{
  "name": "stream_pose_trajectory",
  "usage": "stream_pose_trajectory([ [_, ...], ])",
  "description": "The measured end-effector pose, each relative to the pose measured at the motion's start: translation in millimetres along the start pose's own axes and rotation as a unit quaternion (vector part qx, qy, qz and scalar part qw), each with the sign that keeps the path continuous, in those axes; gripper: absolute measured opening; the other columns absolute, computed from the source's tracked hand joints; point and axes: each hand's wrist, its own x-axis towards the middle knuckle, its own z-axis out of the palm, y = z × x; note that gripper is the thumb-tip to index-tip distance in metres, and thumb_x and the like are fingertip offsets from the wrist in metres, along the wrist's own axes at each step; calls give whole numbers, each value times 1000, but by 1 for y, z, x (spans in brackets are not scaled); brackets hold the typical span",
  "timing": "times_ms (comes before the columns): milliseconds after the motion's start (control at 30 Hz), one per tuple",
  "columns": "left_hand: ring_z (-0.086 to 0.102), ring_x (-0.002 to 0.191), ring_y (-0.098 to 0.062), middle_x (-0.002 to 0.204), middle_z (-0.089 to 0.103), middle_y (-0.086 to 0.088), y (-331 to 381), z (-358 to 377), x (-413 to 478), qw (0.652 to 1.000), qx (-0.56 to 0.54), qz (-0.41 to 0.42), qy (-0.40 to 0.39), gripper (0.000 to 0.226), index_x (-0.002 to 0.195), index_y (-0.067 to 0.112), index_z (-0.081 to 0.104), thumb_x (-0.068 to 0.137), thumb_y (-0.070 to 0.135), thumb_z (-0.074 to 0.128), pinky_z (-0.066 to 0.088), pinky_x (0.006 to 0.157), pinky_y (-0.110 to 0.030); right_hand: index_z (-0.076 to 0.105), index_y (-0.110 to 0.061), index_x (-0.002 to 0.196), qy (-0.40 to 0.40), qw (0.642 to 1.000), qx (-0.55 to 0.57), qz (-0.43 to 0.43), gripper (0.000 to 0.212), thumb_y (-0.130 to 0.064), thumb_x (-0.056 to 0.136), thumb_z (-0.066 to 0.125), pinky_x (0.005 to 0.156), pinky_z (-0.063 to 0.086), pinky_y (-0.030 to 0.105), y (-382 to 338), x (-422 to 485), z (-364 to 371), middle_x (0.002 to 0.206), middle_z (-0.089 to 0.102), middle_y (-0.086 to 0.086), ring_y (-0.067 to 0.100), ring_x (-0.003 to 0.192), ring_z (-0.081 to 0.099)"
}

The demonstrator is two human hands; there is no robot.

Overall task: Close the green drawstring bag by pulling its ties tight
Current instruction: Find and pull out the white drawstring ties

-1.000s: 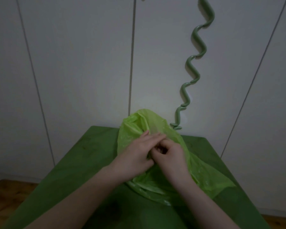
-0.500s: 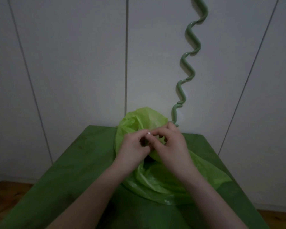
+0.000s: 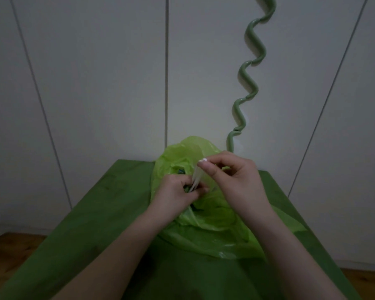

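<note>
A crumpled light-green plastic drawstring bag lies on the dark green table, its mouth turned up toward the far edge. My left hand presses on the bag's gathered rim and pinches the lower end of a pale tie. My right hand is raised a little above the bag, thumb and forefinger closed on the tie's upper end, so the tie runs taut between both hands. The bag's opening is partly hidden behind my hands.
A green spiral rod rises from behind the table's far right edge against white panelled doors. Wooden floor shows at both sides below the table.
My right hand has lifted up and slightly right, drawing a pale tie out of the bag's rim. My left hand has dropped lower onto the bag.
</note>
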Motion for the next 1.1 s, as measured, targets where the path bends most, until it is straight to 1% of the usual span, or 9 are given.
stream_pose_trajectory([
  [67,59,58,9,60,64,24,0,0,0,1000,-4,-5,-1,8,76,19,74,68,18,77,41,56,-4,74,-16,76,8,1000,20,-1,7,-11,79,73,59,48,20,-3,0,-2,76,70,-1,5,68,62],
  [133,60,59,9,57,64,26,0,0,-1,1000,-9,-10,-1,8,75,19,74,68,17,77,43,57,-5,74,-17,75,16,999,36,-5,7,-12,80,73,62,49,25,-5,0,-4,75,70,-2,5,69,63],
  [200,61,61,9,62,67,22,0,0,-1,1000,-14,-11,-4,8,76,18,74,68,16,77,44,58,-5,75,-15,76,23,999,49,-7,4,-14,80,72,66,49,30,-7,0,-7,75,70,-2,6,71,63],
  [300,62,64,8,72,71,10,0,0,-2,1000,-12,-6,-9,9,78,17,74,69,16,76,43,61,-5,75,-12,78,33,997,67,-17,5,-17,78,73,65,49,25,-8,1,-9,75,69,-1,6,71,62],
  [600,66,71,2,78,74,6,-7,-1,-2,1000,-3,-10,-11,9,78,19,74,69,19,76,46,66,-6,76,-15,78,42,992,110,-36,18,-32,74,70,65,50,23,-9,1,-12,74,69,-5,8,73,61],
  [767,66,69,0,77,74,3,-12,-1,-2,999,8,-21,-25,10,79,18,74,69,18,76,46,63,-5,76,-21,77,41,983,171,-47,4,-22,75,74,64,48,13,-9,3,-14,73,73,-10,3,73,64],
  [967,60,55,3,73,74,2,-14,-2,-3,998,9,-45,-37,8,78,20,73,70,20,75,46,55,-7,77,-25,75,45,979,187,-63,6,-26,74,71,60,48,10,-17,4,-14,69,76,-10,1,65,66],
  [1033,61,52,-2,71,74,2,-14,-2,-4,998,14,-52,-41,7,76,21,73,69,21,76,48,53,-11,78,-23,77,46,978,191,-71,7,-25,75,71,62,49,11,-21,4,-15,70,76,-10,2,67,67],
  [1100,65,58,-9,72,74,4,-15,-3,-5,998,18,-52,-36,8,76,23,73,68,22,76,53,57,-16,78,-21,78,46,977,194,-77,8,-23,76,70,63,50,12,-24,5,-16,71,76,-9,3,67,68],
])
